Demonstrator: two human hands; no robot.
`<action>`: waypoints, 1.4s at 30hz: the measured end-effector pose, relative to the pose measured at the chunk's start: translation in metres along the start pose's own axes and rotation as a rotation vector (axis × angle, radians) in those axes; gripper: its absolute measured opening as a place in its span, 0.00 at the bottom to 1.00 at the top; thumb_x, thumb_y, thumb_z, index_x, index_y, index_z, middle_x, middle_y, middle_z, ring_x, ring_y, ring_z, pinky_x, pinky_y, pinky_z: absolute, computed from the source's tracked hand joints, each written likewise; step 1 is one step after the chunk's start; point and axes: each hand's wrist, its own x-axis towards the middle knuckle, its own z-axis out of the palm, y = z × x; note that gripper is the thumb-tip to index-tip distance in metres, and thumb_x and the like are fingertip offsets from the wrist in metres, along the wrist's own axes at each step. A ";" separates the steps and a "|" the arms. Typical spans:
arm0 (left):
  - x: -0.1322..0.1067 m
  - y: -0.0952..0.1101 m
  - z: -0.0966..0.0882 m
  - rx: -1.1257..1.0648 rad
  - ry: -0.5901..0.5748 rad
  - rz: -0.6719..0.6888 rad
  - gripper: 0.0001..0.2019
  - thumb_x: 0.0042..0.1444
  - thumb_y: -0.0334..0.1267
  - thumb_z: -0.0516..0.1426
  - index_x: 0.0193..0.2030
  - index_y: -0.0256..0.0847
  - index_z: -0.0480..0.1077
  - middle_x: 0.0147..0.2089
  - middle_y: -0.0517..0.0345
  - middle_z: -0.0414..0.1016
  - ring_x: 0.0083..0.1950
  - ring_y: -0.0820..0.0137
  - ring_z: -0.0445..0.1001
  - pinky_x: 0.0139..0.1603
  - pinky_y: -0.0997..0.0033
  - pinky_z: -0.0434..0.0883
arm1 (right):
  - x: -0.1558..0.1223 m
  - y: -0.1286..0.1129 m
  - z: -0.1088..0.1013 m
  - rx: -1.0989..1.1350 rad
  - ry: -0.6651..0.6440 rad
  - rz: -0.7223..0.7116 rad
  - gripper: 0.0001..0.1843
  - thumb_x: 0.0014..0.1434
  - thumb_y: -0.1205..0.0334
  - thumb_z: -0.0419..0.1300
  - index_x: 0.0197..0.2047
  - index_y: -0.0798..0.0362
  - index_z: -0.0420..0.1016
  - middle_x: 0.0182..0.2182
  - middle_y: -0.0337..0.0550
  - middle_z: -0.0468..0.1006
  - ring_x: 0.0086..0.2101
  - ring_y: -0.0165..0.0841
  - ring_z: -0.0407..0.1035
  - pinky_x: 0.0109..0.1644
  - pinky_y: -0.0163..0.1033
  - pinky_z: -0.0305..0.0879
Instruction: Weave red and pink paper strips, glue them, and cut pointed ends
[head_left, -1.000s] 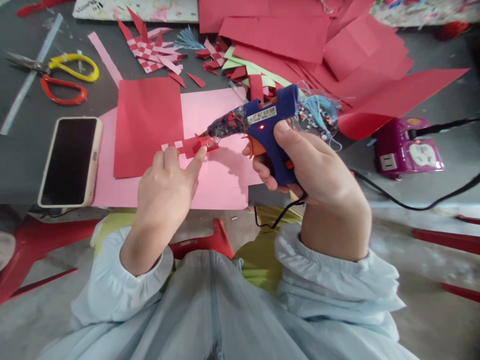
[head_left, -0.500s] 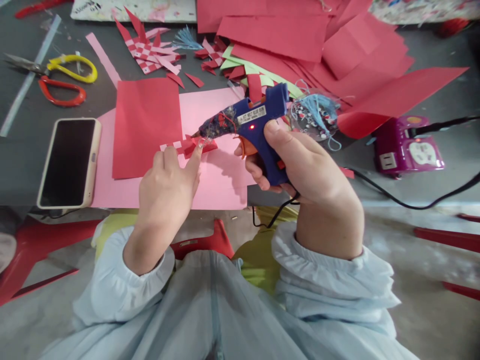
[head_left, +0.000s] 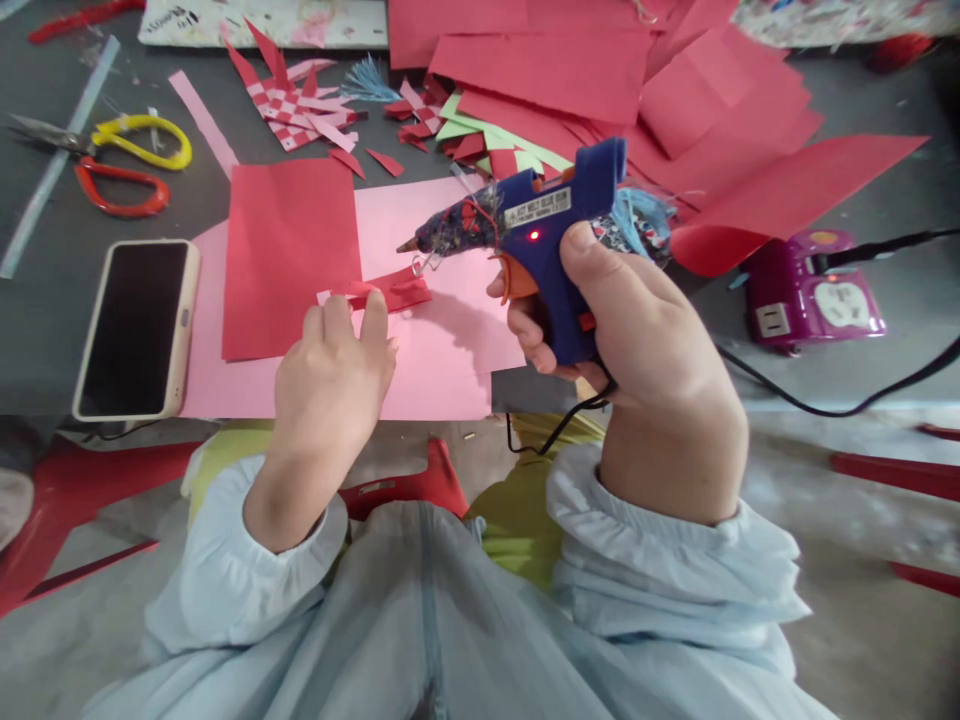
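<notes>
My right hand [head_left: 622, 330] grips a blue hot glue gun [head_left: 536, 225] with an orange trigger and a lit red lamp. Its nozzle points left and hangs just above a small red woven paper piece [head_left: 390, 293]. That piece lies on a pink sheet [head_left: 442, 340]. My left hand [head_left: 330, 375] presses the piece down with curled fingertips at its left end. A thin glue thread runs between nozzle and paper. A red sheet [head_left: 289, 255] lies to the left of the piece.
A phone [head_left: 135, 325] lies face up at left. Yellow and red scissors [head_left: 124, 160] sit at the far left. Several red sheets [head_left: 637, 80] pile up at the back. A purple power strip [head_left: 814, 290] with a black cable sits at right. Woven red-pink pieces [head_left: 300, 100] lie behind.
The glue gun has lifted up and moved right, off the red piece. My left fingers curled in and now press the piece flat.
</notes>
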 end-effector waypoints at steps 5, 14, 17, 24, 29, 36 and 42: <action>0.000 0.001 -0.001 0.025 -0.018 0.001 0.24 0.69 0.41 0.48 0.68 0.32 0.62 0.54 0.33 0.73 0.53 0.51 0.75 0.38 0.62 0.77 | -0.001 0.002 -0.002 0.016 0.052 -0.019 0.23 0.67 0.39 0.53 0.35 0.45 0.80 0.20 0.36 0.70 0.15 0.24 0.61 0.12 0.31 0.51; -0.001 0.001 0.000 -0.030 -0.032 -0.009 0.23 0.69 0.41 0.48 0.69 0.41 0.64 0.58 0.34 0.72 0.53 0.50 0.75 0.40 0.60 0.77 | 0.003 -0.002 0.008 0.117 0.234 -0.037 0.27 0.65 0.37 0.55 0.40 0.54 0.77 0.21 0.35 0.69 0.15 0.22 0.61 0.11 0.28 0.46; -0.001 0.001 -0.001 -0.031 -0.044 -0.006 0.23 0.69 0.40 0.47 0.68 0.41 0.64 0.56 0.34 0.72 0.53 0.50 0.74 0.38 0.61 0.76 | 0.003 -0.002 0.008 0.106 0.246 -0.034 0.26 0.64 0.36 0.55 0.40 0.53 0.77 0.21 0.35 0.69 0.16 0.22 0.60 0.12 0.28 0.47; -0.001 0.003 -0.005 -0.085 -0.098 -0.030 0.22 0.69 0.39 0.46 0.66 0.43 0.67 0.56 0.32 0.71 0.53 0.47 0.72 0.38 0.57 0.75 | 0.002 0.000 0.006 0.096 0.233 -0.021 0.25 0.64 0.38 0.56 0.39 0.52 0.78 0.21 0.35 0.70 0.16 0.22 0.60 0.12 0.29 0.49; -0.001 0.003 -0.004 -0.028 -0.082 -0.011 0.23 0.69 0.40 0.45 0.68 0.46 0.65 0.54 0.34 0.71 0.53 0.48 0.72 0.36 0.60 0.75 | 0.000 -0.002 0.006 0.063 0.242 -0.007 0.26 0.65 0.37 0.54 0.40 0.51 0.79 0.22 0.35 0.70 0.16 0.22 0.59 0.13 0.30 0.48; 0.000 0.005 -0.002 0.007 -0.070 -0.008 0.23 0.69 0.41 0.47 0.69 0.50 0.64 0.55 0.36 0.71 0.53 0.51 0.73 0.39 0.60 0.77 | -0.003 -0.009 0.014 0.039 0.298 0.036 0.19 0.61 0.38 0.59 0.32 0.42 0.80 0.21 0.39 0.68 0.18 0.27 0.57 0.14 0.35 0.44; 0.000 0.005 -0.005 -0.046 -0.095 -0.023 0.25 0.70 0.42 0.45 0.70 0.39 0.62 0.56 0.32 0.71 0.53 0.49 0.74 0.40 0.57 0.77 | -0.002 -0.004 0.008 0.077 0.261 0.018 0.22 0.64 0.38 0.56 0.36 0.47 0.79 0.21 0.37 0.68 0.16 0.24 0.57 0.14 0.33 0.47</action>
